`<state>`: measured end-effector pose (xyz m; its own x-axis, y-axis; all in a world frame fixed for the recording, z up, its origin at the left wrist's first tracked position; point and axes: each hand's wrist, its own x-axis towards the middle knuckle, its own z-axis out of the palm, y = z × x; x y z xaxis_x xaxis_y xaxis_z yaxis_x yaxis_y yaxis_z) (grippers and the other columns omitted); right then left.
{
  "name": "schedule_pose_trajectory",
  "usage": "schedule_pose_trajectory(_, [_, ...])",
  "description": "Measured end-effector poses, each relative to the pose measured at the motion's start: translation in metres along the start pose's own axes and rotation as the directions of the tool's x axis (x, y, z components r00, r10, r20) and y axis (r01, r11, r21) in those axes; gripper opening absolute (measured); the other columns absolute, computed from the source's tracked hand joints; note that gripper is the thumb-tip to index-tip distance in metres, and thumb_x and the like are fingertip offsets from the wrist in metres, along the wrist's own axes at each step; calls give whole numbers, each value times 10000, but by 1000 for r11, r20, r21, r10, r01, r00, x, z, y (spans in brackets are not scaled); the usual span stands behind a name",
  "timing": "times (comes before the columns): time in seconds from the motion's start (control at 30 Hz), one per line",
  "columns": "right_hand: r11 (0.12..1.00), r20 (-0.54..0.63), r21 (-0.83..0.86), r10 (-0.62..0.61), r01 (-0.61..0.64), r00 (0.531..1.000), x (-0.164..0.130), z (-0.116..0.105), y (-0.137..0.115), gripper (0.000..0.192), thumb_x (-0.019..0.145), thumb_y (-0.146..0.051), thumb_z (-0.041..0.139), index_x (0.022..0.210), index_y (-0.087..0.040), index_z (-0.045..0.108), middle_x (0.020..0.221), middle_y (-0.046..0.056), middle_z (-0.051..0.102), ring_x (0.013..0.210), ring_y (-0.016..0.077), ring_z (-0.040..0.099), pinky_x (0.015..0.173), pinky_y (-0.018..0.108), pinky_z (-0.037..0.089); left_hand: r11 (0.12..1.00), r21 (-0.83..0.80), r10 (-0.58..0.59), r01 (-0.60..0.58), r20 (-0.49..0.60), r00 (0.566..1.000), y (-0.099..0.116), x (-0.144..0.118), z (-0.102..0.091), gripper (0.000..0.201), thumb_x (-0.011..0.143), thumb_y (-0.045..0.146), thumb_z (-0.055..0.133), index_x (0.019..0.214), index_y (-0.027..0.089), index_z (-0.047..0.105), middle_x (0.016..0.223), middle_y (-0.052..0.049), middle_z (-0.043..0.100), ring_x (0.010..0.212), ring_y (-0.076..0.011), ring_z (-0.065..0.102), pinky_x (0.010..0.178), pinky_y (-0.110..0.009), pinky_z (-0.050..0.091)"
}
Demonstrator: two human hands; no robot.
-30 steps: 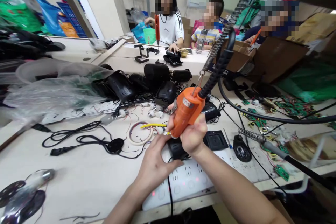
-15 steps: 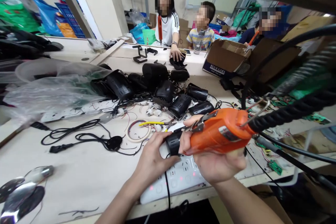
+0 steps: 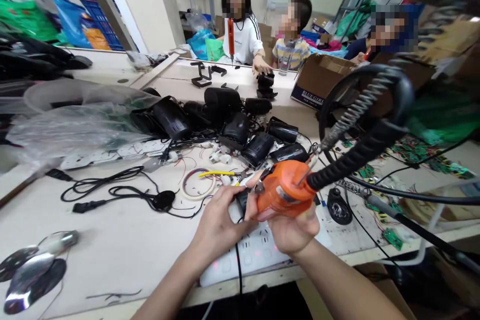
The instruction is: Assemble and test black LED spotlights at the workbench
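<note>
Workbench surface (image 3: 123,240), pale and cluttered, seen from above with other people seated along its far side. At centre, the right hand (image 3: 296,230) is wrapped around an orange electric screwdriver (image 3: 283,195), fingers clamped on its body; the tool lies nearly level, tip toward the left, with a thick black coiled cable (image 3: 360,150) rising from its rear end. The left hand (image 3: 217,225) meets the tool's tip, fingers closed together on a small black part (image 3: 243,199) held there; how firmly it grips cannot be told. Directly beneath both hands lies a white power strip (image 3: 251,260) with small red lights, near the front edge of the bench. Just beyond the hands are a roll of tape (image 3: 197,187) and a yellow wire (image 3: 215,174); farther back, a heap of black casings (image 3: 240,130). To the left, a black cord (image 3: 112,192) lies in loose loops, and a clear plastic bag (image 3: 71,125) sits behind it, its contents too blurred to identify. At right rear, an open cardboard box (image 3: 318,80) stands on the bench; its contents are hidden. Small green circuit boards (image 3: 393,237) are scattered along the right side.
</note>
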<state>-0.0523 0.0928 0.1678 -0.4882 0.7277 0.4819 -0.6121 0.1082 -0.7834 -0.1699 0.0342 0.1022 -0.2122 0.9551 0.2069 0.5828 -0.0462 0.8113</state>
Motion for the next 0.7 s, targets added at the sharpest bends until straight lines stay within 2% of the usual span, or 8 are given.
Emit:
schedule_pose_trajectory(0.13, [998, -33, 7, 56, -56, 998, 2, 1, -4, 470, 810, -658, 515, 868, -217, 666, 645, 35, 624, 459, 188, 521, 489, 362, 464, 999, 41, 25, -25, -7, 1000, 2, 2, 6, 209, 691, 189, 667, 861, 200, 546, 940, -46, 598, 886, -222, 588, 783, -356, 488])
schedule_pose_trajectory(0.27, [994, -123, 28, 112, -109, 986, 10, -7, -27, 554, 720, -711, 538, 936, -215, 662, 649, 37, 631, 474, 205, 547, 427, 333, 436, 995, 96, -38, 41, -33, 999, 2, 4, 11, 359, 693, 303, 726, 978, 198, 535, 925, -39, 603, 868, -237, 608, 770, -373, 500])
schedule_pose_trajectory(0.37, [983, -293, -182, -45, -10, 955, 23, -32, -42, 581, 739, -715, 451, 955, -214, 649, 623, 22, 600, 473, 195, 531, 423, 315, 418, 990, 122, -69, 71, -20, 997, 1, 2, 9, 476, 711, 424, 739, 1067, 197, 519, 1011, -65, 617, 964, -271, 617, 839, -420, 504])
schedule_pose_trajectory(0.43, [880, -405, -475, -227, 8, 886, 31, -58, -42, 551, 775, -675, 371, 925, -212, 631, 619, 18, 578, 470, 182, 514, 450, 314, 419, 989, 129, -72, 67, 36, 997, 1, -1, 5, 533, 722, 404, 733, 1152, 192, 499, 1117, -99, 610, 1057, -295, 603, 894, -452, 496])
schedule_pose_trajectory(0.47, [781, -424, -623, -287, -46, 859, 34, -72, -40, 537, 800, -657, 326, 892, -212, 611, 597, 14, 566, 482, 185, 525, 488, 322, 439, 990, 124, -78, 69, 67, 995, 1, -2, 4, 561, 722, 375, 731, 1191, 191, 485, 1162, -112, 603, 1091, -304, 596, 916, -466, 492])
schedule_pose_trajectory(0.53, [681, -454, -723, -347, -112, 821, 38, -100, -34, 486, 832, -627, 362, 851, -195, 584, 599, 20, 572, 553, 201, 569, 578, 342, 466, 990, 106, -104, 94, 96, 990, 0, -3, 3, 594, 711, 316, 727, 1230, 193, 466, 1207, -122, 599, 1122, -312, 593, 942, -486, 485])
schedule_pose_trajectory(0.57, [599, -462, -783, -377, -169, 803, 38, -112, -32, 488, 852, -620, 349, 887, -188, 575, 615, 23, 587, 582, 206, 587, 614, 348, 474, 989, 95, -124, 115, 89, 988, -1, -4, 4, 596, 705, 300, 725, 1231, 194, 465, 1211, -122, 603, 1122, -312, 598, 950, -494, 483])
schedule_pose_trajectory(0.7, [406, -497, -851, -423, -332, 757, 32, -142, -34, 596, 923, -615, 231, 1099, -140, 546, 797, 85, 656, 725, 233, 637, 698, 375, 489, 973, 73, -222, 219, 30, 975, 1, -4, 11, 687, 682, 312, 745, 1276, 170, 430, 1266, -141, 588, 1147, -316, 592, 976, -501, 476])
